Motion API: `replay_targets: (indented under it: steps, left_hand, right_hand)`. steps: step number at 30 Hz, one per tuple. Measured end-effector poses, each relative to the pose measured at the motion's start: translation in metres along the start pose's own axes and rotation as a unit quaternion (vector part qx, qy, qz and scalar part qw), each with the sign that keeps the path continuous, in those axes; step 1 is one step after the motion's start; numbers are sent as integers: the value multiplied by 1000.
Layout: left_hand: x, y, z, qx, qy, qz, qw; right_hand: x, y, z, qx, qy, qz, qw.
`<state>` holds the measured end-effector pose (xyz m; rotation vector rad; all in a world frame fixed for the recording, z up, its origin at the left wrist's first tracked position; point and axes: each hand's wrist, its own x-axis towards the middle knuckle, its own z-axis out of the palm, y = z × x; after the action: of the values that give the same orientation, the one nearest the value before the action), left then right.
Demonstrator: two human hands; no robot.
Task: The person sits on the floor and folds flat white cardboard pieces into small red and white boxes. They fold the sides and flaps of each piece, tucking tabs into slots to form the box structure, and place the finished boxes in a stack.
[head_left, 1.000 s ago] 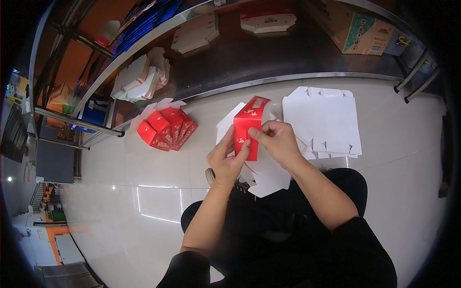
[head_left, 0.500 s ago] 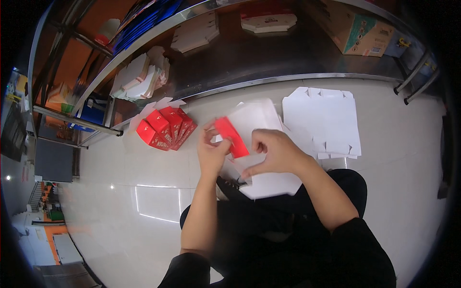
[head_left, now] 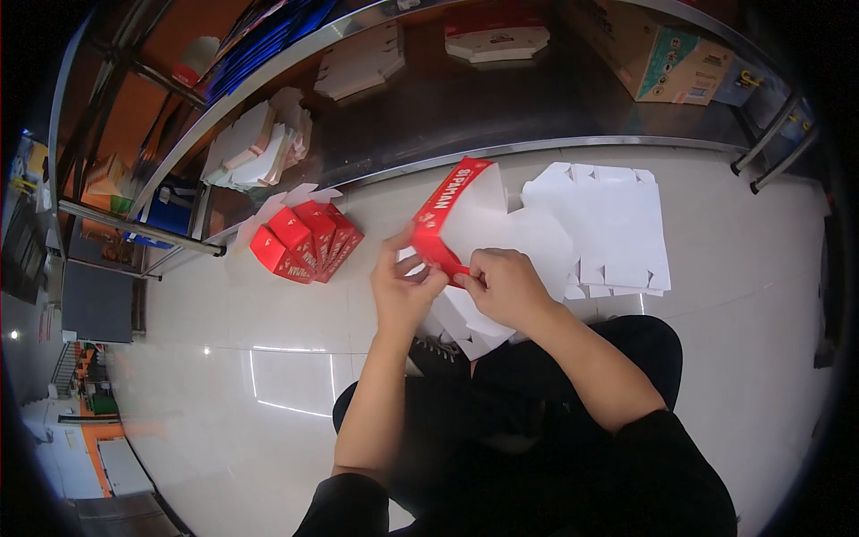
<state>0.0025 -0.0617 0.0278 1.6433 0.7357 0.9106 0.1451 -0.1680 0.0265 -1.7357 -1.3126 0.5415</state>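
Note:
Between my hands is a partly folded cardboard box (head_left: 445, 208), red with white lettering outside and plain white inside. One long red side stands up and the white panels spread to the right. My left hand (head_left: 404, 288) pinches its near red corner, fingers closed. My right hand (head_left: 510, 288) is closed on the red flap at the same corner, fingertips close to the left hand's. Just right of it lies a stack of flat white box blanks (head_left: 617, 228) on the floor. To the left sits a fanned group of folded red boxes (head_left: 309, 237), nested together.
A metal shelf (head_left: 501, 116) runs across the far side, holding stacked flat cartons (head_left: 362, 63), more folded cartons (head_left: 255, 148) and a brown carton (head_left: 684, 67). Metal shelf legs (head_left: 179, 234) stand at the left. My shoe (head_left: 438, 356) is on the glossy tiled floor (head_left: 250, 376).
The box has turned so its long red side now stands upright on the left. My right fingers have closed in on the red corner beside my left hand.

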Motion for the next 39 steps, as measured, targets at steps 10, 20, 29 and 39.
replay_targets:
  steps: [10, 20, 29, 39]
  left_hand:
    - [-8, -14, 14, -8, 2, 53, 999]
    - [13, 10, -31, -168, 110, -124, 972]
    - [30, -2, -82, -9, 71, -291, 954]
    - [-89, 12, -222, 101, 198, -333, 916]
  right_hand:
    - [5, 3, -3, 75, 68, -8, 995]
    - [4, 4, -20, -128, -16, -78, 989]
    - [7, 20, -20, -158, -60, -143, 975]
    - [9, 58, 12, -197, -149, 87, 965]
